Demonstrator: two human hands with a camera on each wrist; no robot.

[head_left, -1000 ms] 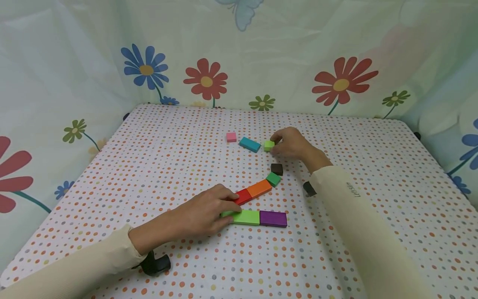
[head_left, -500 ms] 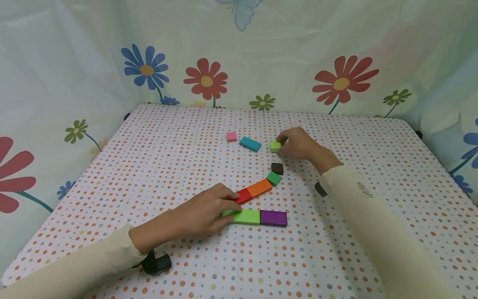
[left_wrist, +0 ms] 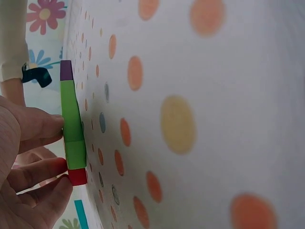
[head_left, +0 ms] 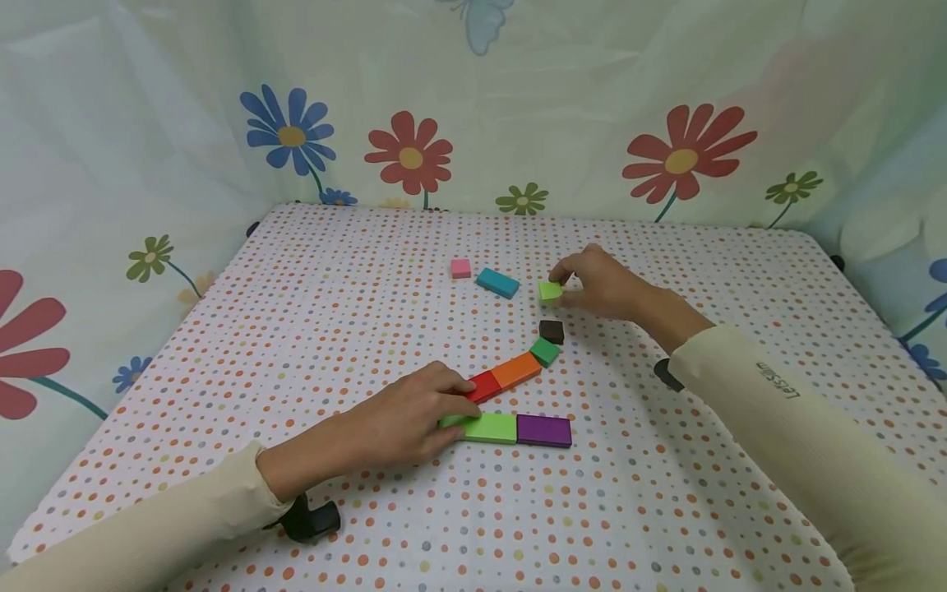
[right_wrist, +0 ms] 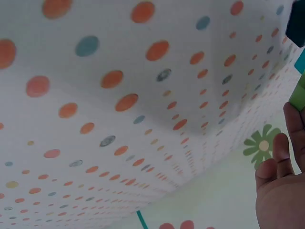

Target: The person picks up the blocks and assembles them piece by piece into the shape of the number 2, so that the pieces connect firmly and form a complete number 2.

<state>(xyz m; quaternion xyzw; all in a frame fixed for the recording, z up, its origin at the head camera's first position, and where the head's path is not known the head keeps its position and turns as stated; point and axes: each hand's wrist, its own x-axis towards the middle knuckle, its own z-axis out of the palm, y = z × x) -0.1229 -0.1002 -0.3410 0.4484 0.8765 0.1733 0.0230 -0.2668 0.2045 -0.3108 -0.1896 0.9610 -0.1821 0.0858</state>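
My right hand pinches a small lime-green block between thumb and fingertips, just beyond a dark brown block. In the right wrist view the green block shows only at the edge. My left hand rests its fingertips on top of a red block and a light green block. The left wrist view shows the thumb on the green block and fingers at the red block. From the red block, an orange block and a green block curve toward the brown one.
A purple block adjoins the light green block's right end. Farther back lie a teal block and a pink block, apart from each other. The dotted tablecloth meets a flowered curtain behind.
My right hand has shifted slightly right with the lime-green block, away from the teal block, and its forearm has swung right. My left hand stays on the same blocks.
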